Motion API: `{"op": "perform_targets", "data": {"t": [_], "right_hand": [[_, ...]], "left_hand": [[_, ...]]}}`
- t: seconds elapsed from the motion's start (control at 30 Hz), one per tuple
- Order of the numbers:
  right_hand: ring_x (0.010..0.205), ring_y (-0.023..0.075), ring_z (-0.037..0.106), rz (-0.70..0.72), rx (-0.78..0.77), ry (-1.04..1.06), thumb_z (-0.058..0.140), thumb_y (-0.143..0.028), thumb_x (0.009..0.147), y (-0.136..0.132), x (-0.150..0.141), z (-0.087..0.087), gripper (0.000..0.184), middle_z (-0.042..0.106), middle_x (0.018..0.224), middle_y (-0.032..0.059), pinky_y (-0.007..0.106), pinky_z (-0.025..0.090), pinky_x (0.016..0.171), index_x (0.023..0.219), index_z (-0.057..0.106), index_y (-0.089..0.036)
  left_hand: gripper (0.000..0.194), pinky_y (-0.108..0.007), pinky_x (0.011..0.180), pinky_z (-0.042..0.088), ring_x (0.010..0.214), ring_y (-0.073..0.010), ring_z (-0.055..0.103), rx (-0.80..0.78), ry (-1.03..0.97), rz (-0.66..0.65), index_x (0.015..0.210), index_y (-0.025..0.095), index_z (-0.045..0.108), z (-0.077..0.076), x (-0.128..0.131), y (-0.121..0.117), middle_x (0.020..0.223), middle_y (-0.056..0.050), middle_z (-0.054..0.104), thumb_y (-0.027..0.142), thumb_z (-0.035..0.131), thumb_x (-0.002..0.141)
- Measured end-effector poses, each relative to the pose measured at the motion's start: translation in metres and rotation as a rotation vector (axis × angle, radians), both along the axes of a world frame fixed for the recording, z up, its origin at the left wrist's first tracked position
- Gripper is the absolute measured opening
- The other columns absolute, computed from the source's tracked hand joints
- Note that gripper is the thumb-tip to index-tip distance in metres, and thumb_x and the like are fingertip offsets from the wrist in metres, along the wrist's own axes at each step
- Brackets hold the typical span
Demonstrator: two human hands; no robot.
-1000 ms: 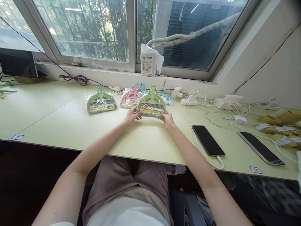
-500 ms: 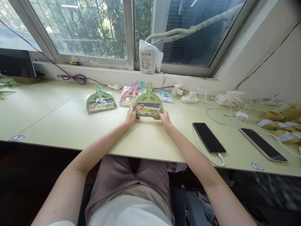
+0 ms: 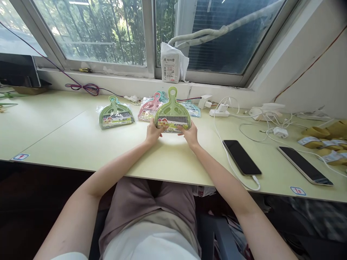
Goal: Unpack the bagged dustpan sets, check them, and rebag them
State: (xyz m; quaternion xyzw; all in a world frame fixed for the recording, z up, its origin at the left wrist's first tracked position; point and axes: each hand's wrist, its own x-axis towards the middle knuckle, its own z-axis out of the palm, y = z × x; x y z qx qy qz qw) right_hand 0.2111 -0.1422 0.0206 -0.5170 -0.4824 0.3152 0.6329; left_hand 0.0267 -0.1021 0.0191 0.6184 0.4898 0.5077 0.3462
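Note:
Both my hands hold a green dustpan set [image 3: 172, 112] in clear wrap, tilted up off the pale green table [image 3: 67, 137]. My left hand [image 3: 153, 132] grips its lower left corner. My right hand [image 3: 190, 133] grips its lower right corner. Behind it lie a pink dustpan set [image 3: 148, 108] and blue dustpan sets [image 3: 192, 108]. Another green dustpan set [image 3: 116, 115] lies flat to the left.
Two black phones [image 3: 241, 157] [image 3: 305, 165] lie on the right, the nearer one on a white cable. Chargers and cables [image 3: 260, 122] spread near the wall. Yellow packaged items [image 3: 325, 141] sit far right. A white packet [image 3: 171, 68] stands on the windowsill.
The green dustpan set has been raised and tipped more upright, with both hands still gripping its lower corners.

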Motion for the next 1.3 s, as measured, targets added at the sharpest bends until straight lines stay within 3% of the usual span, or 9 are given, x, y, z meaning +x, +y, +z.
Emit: {"op": "perform_targets", "data": {"t": [0.2,0.33,0.53,0.83,1.03,1.3], "right_hand": [[0.045,0.0098,0.064,0.039,0.001,-0.034,0.075,-0.05,0.075,0.004,0.005,0.002,0.04,0.069,0.09,0.0018,0.018,0.041,0.032,0.095,0.057,-0.02],[0.046,0.0109,0.065,0.124,0.028,0.04,0.072,-0.058,0.075,0.008,0.009,0.001,0.044,0.068,0.088,0.0014,0.02,0.046,0.036,0.092,0.057,-0.02],[0.052,0.0142,0.069,0.235,-0.005,0.12,0.068,-0.058,0.08,0.012,0.013,0.0,0.042,0.069,0.088,0.0023,0.024,0.056,0.043,0.095,0.058,-0.02],[0.057,0.0153,0.071,0.182,-0.052,0.159,0.068,-0.052,0.084,0.014,0.012,-0.006,0.034,0.068,0.085,0.0018,0.026,0.061,0.048,0.091,0.057,-0.02],[0.051,0.0138,0.068,0.186,-0.032,0.144,0.066,-0.055,0.084,0.016,0.013,-0.009,0.037,0.068,0.084,0.0017,0.024,0.056,0.04,0.092,0.057,-0.02],[0.055,0.0156,0.07,0.167,-0.051,0.141,0.067,-0.053,0.084,0.014,0.012,-0.006,0.036,0.069,0.086,0.0025,0.025,0.057,0.042,0.094,0.057,-0.02]], "left_hand": [[0.038,-0.021,0.032,0.037,0.035,-0.0044,0.045,0.06,-0.152,-0.051,0.092,0.021,0.043,-0.007,0.003,0.006,0.072,0.006,0.06,0.043,0.071,0.079],[0.031,-0.021,0.03,0.035,0.034,-0.0037,0.044,0.081,-0.219,-0.069,0.093,0.021,0.044,-0.009,0.003,0.008,0.077,0.005,0.062,0.045,0.063,0.086],[0.023,-0.019,0.03,0.035,0.034,-0.0045,0.045,0.026,-0.285,-0.039,0.086,0.021,0.041,-0.003,0.004,0.007,0.063,0.008,0.049,0.041,0.052,0.092],[0.019,-0.017,0.03,0.034,0.035,-0.0036,0.045,0.034,-0.236,-0.043,0.085,0.022,0.04,-0.007,0.002,0.009,0.066,0.007,0.05,0.035,0.051,0.092],[0.02,-0.019,0.03,0.034,0.033,-0.0039,0.045,0.034,-0.199,-0.058,0.087,0.021,0.041,-0.005,0.001,0.009,0.069,0.007,0.052,0.037,0.051,0.093],[0.02,-0.018,0.03,0.032,0.033,-0.0042,0.046,0.035,-0.18,-0.056,0.089,0.021,0.042,-0.005,0.001,0.008,0.067,0.007,0.053,0.038,0.051,0.093]]}}
